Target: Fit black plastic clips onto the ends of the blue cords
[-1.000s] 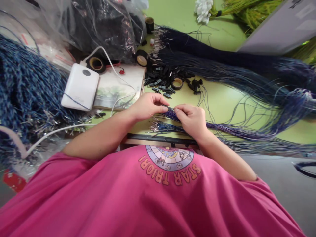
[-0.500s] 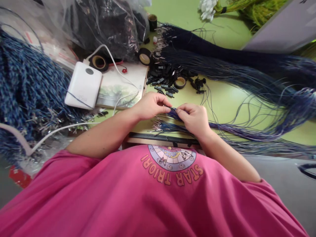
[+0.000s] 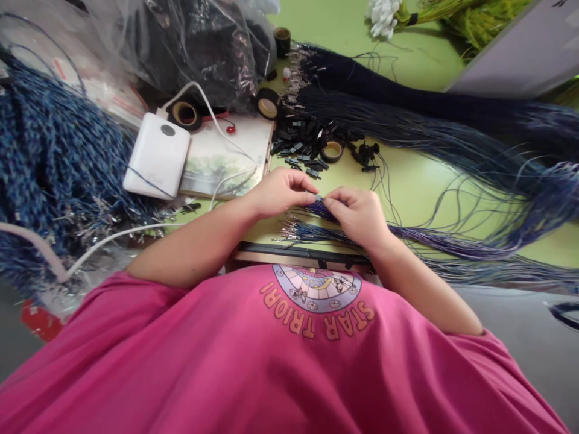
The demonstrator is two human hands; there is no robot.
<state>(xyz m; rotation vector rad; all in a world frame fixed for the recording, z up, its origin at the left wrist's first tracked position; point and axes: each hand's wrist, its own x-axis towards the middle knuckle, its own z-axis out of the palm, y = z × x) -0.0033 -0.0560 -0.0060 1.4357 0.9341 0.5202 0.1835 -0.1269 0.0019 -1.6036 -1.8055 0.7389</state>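
Note:
Between my two hands is a small black connector housing, partly covered by fingertips. My left hand pinches its left end between thumb and forefinger. From the other side, my right hand is closed with thumb and forefinger at the connector's right end, where a thin wire seems to enter; the wire itself is mostly hidden. Just below the hands lies a bundle of blue and purple wires with bare metal terminals at its left end. Loose black connector housings are heaped just beyond my hands.
A white power bank with a cable rests beside a picture-covered book at left. Black tape rolls stand behind. Dark blue wires spread across the back right; twisted blue wires pile at far left. A plastic bag sits behind.
Both hands stay together at the same place, still pinching. The connector shows a little more between the fingertips now. The whole view has shifted slightly.

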